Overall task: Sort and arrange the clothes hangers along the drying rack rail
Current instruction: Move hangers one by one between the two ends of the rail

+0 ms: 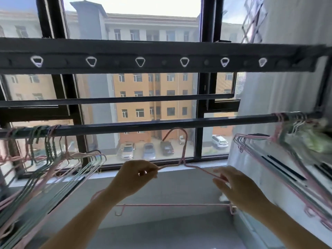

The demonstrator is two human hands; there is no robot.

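The person is holding a single pink hanger [170, 205] in front of the window [100, 112], below the long drying rack rail [143, 126] that is running across the view. The left hand [136, 177] is pinching the hanger's left shoulder wire, thumb and fingers [152, 170] pressed together on it. The right hand [237, 189] is gripping the right shoulder wire, its fingers curling over the wire with the thumb underneath. The hanger is hanging upright between the two hands, its hook rising to just under the middle stretch of the rail; whether the hook is touching the rail cannot be told. Its straight bottom bar is lying level beneath the wrists.

At the left end of the rail a bunch of green and pink hangers [47, 142] is hanging close together, their shoulders fanning down toward the lower left. At the right end another bunch of pink and pale hangers [251, 136] is crowding the rail, just beside a blurred greenish bundle [309, 141]. Above, a wider dark bar [161, 56] is carrying a row of white triangular rings [140, 65]. Through the glass, apartment blocks and parked cars [126, 150] are showing far below.
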